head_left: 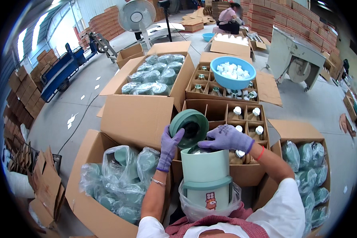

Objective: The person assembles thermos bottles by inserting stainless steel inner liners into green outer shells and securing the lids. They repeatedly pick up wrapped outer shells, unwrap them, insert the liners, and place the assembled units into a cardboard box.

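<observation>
My left hand (169, 147), in a purple glove, grips a round green lid (202, 123) by its edge. The lid is tipped so that its dark hollow inside shows. Below it stands a pale green cylindrical container (206, 164) with a darker green band and a small cartoon print, upright in a clear plastic bag (236, 198) close to my body. Over the container's mouth is my right hand (228, 138), also gloved, its fingers curled down at the rim. A glassy, dark-edged thing shows in the mouth; what the fingertips hold is hidden.
Ahead, a divided carton (246, 173) holds bottles with white caps. Behind it, a blue basin (233, 81) of white caps sits on another bottle carton. Cartons of plastic-wrapped green containers (119, 190) stand left, far left and right (311, 170). A fan (135, 18), a cart and a seated person are farther off.
</observation>
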Action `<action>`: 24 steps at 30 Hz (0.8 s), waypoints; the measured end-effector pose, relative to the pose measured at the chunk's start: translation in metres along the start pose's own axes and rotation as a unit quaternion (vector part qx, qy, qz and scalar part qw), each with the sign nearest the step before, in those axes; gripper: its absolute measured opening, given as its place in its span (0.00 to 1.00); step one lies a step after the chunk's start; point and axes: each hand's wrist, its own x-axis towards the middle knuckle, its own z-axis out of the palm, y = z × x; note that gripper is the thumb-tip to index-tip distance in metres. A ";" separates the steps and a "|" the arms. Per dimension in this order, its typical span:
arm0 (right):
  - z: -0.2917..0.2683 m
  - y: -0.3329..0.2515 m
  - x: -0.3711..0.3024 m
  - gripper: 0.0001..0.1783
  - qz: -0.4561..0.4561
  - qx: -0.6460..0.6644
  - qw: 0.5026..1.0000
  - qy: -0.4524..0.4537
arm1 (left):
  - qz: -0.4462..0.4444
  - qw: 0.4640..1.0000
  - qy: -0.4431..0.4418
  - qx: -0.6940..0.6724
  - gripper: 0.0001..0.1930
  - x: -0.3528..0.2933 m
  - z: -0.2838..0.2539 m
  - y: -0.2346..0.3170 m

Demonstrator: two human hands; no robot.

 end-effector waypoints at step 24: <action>0.025 0.017 0.022 0.33 -0.152 0.337 0.917 -0.151 | 0.029 0.996 -0.013 0.087 0.26 0.002 0.012 0.000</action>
